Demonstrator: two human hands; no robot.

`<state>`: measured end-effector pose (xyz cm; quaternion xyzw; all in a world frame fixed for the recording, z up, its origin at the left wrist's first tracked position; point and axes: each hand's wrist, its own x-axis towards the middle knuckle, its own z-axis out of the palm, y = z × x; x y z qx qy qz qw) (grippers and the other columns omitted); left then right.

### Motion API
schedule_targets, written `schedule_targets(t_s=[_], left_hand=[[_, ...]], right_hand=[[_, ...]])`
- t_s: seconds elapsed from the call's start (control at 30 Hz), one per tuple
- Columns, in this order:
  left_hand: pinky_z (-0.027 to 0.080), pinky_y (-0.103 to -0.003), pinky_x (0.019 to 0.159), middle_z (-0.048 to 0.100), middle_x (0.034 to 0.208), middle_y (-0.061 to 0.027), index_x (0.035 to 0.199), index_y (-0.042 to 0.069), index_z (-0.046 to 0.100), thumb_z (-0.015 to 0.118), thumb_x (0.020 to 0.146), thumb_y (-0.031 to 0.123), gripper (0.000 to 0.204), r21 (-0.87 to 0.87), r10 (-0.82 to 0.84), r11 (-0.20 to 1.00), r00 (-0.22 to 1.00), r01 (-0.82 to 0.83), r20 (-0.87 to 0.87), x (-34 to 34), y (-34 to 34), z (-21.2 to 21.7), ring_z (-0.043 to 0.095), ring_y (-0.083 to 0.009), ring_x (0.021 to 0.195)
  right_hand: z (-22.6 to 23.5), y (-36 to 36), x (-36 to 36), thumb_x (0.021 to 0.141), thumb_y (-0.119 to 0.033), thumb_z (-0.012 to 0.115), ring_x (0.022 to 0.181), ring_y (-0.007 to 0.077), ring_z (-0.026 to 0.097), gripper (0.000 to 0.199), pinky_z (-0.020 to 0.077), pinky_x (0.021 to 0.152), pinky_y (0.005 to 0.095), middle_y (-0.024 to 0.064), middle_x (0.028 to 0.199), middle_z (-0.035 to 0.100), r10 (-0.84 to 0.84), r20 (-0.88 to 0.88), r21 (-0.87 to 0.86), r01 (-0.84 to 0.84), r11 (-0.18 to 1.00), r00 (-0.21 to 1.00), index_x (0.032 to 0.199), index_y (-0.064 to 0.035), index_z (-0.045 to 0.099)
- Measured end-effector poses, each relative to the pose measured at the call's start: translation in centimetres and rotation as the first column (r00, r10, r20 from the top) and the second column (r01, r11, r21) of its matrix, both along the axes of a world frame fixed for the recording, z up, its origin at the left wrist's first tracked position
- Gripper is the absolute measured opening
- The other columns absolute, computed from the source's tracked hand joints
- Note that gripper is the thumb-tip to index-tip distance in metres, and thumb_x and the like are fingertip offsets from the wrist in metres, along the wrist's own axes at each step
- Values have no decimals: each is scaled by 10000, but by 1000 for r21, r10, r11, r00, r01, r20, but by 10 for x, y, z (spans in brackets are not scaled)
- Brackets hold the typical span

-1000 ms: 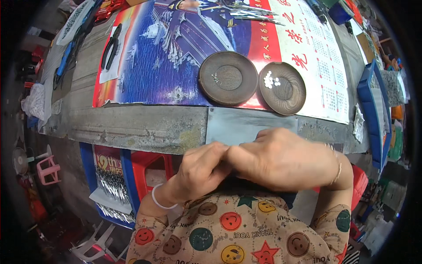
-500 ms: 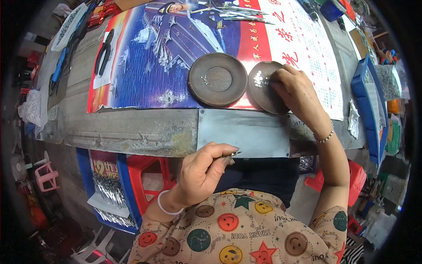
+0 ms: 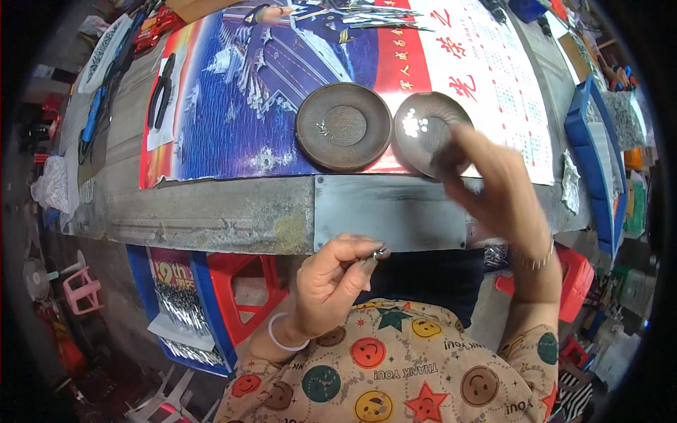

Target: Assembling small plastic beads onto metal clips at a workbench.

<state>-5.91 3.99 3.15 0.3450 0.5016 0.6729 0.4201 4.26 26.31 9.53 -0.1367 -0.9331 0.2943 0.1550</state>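
My left hand (image 3: 333,282) is closed in a pinch near the table's front edge. A small shiny metal piece (image 3: 379,252) sticks out between thumb and forefinger; its exact kind is too small to tell. My right hand (image 3: 502,190), smeared by motion, hangs over the near right side of a round brown dish (image 3: 423,151), and whether it holds anything is hidden. White bead-like bits (image 3: 411,125) lie in that dish. Beside it on the left stands a larger brown dish (image 3: 374,123) with a few tiny metal pins (image 3: 323,128) in it.
A grey metal plate (image 3: 388,211) is fixed at the table's front edge. The dishes stand on a colourful poster (image 3: 240,148). Black-handled pliers (image 3: 162,92) lie at left, thin metal strips (image 3: 384,17) at the back. Blue trays stand at right (image 3: 589,162) and below the table (image 3: 144,282).
My right hand has drawn back from the white bits, toward me and to the right. My left hand keeps its pinch, having shifted only slightly.
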Motion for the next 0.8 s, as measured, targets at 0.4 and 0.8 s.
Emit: schedule_targets(t_s=[0.4,0.8], left_hand=[[431,-209,547,605,1068,-181,1084,-12,529,540,918,18,169,10,220,972,920,-236,323,33,0,-2,526,-114,631],[421,-181,579,629,963,-73,1134,0,576,536,920,-3,218,-50,139,990,832,-133,536,45,4,6,544,-80,687]], right_hand=[[-44,-89,24,645,-2,666,724,295,597,353,507,688,400,138,857,610,30,-392,14,-26,1000,920,988,54,608],[-52,-95,43,660,36,714,713,296,607,357,508,661,380,147,851,620,-79,-453,-4,86,996,888,982,27,560]])
